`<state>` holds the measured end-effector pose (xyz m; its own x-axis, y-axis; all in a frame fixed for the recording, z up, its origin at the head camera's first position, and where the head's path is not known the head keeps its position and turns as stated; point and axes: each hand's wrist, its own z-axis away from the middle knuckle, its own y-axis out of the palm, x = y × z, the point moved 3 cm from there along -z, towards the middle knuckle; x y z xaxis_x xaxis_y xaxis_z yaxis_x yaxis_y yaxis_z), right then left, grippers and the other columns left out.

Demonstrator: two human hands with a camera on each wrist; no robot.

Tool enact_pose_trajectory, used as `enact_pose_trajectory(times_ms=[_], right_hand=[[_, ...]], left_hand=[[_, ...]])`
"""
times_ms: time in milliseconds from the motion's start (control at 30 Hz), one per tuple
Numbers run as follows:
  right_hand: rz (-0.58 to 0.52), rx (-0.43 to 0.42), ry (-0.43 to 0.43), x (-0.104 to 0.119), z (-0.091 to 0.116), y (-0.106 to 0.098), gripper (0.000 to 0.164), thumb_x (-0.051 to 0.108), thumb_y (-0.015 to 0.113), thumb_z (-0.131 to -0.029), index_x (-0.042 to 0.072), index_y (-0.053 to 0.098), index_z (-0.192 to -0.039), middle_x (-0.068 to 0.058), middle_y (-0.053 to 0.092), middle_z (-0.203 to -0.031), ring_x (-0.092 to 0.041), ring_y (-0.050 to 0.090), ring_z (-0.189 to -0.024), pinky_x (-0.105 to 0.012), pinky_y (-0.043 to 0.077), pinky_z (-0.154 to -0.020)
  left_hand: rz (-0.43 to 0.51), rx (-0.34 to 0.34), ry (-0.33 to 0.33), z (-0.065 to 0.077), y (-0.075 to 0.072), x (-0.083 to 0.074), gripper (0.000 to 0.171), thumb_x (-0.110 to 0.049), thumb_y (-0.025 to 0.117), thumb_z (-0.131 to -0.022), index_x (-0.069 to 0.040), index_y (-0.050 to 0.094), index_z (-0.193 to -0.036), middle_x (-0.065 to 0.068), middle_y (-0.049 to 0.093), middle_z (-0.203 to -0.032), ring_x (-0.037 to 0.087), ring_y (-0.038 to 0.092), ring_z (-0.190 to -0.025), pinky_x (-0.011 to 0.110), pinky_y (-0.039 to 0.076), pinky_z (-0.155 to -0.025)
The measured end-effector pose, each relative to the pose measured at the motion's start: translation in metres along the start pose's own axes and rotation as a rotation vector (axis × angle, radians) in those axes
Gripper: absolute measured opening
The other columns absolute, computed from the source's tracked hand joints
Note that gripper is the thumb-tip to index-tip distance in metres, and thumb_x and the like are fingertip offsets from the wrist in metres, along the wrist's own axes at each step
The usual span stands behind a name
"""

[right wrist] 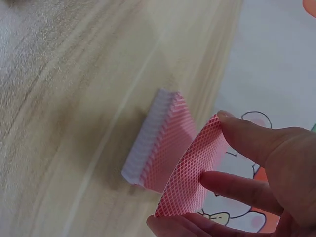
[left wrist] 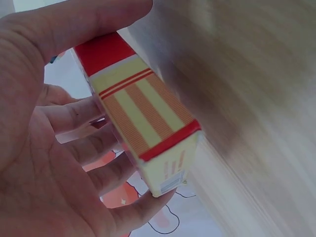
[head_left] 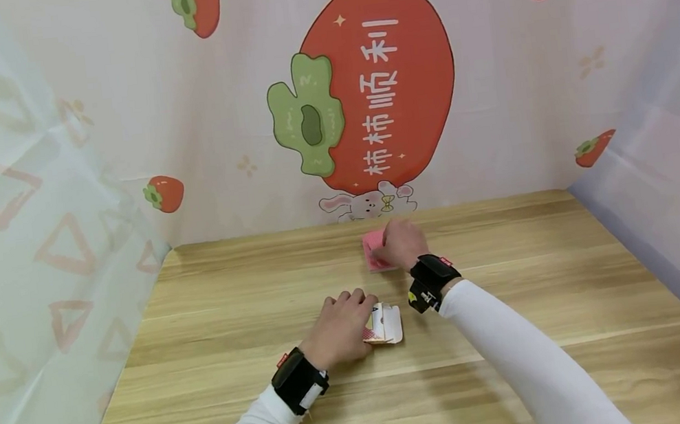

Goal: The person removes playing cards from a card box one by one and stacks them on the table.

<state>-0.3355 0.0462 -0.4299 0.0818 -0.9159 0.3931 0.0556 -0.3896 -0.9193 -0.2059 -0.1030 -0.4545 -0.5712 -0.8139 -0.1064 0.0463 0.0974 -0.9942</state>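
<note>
My left hand (head_left: 341,326) holds a small playing-card box (left wrist: 145,106), red, cream and orange-striped, between thumb and fingers. Its white flap end (head_left: 392,324) sticks out to the right of the hand in the head view. Farther back, my right hand (head_left: 404,243) pinches a slightly bowed playing card (right wrist: 190,170) with a pink lattice back, by its opposite edges. Beneath that card, a deck of cards (right wrist: 150,140) lies stacked on the table, its white edges showing. Whether the right hand holds just one card cannot be told.
The wood-grain table (head_left: 233,320) ends at the back against a white cloth (head_left: 230,113) printed with persimmons and a rabbit. Cloth also hangs along the left and right sides. Each wrist carries a black strapped camera (head_left: 300,380).
</note>
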Motion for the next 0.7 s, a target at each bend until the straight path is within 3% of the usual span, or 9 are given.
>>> enact_pose_trajectory(times_ms=[167,433,700], right_hand=[[0.039,-0.049,0.009,0.002,-0.004,0.01,0.04,0.039,0.082,-0.084,0.008,0.065,-0.066,-0.002,0.05,-0.057,-0.02,0.048,-0.057,-0.029,0.033,-0.05],[0.108,-0.097,0.005,0.008,-0.006,0.018,0.04,0.042,0.082,-0.083,0.005,0.067,-0.078,-0.009,0.058,-0.07,-0.025,0.055,-0.065,-0.032,0.041,-0.053],[0.131,-0.139,-0.024,0.01,-0.007,0.024,0.039,0.04,0.081,-0.084,0.004,0.069,-0.081,-0.009,0.057,-0.069,-0.026,0.055,-0.064,-0.033,0.043,-0.052]], left_hand=[[-0.004,0.001,-0.003,0.001,0.0,0.002,0.068,-0.028,0.089,-0.071,-0.013,0.06,-0.13,0.004,0.06,-0.116,0.025,0.058,-0.105,0.049,0.049,-0.084],[-0.015,0.006,-0.007,0.001,0.001,0.004,0.066,-0.028,0.089,-0.07,-0.013,0.06,-0.128,0.003,0.059,-0.113,0.025,0.058,-0.102,0.047,0.048,-0.081],[-0.002,0.023,-0.022,0.002,0.0,0.003,0.069,-0.029,0.09,-0.07,-0.013,0.06,-0.13,0.004,0.059,-0.116,0.025,0.058,-0.105,0.048,0.048,-0.085]])
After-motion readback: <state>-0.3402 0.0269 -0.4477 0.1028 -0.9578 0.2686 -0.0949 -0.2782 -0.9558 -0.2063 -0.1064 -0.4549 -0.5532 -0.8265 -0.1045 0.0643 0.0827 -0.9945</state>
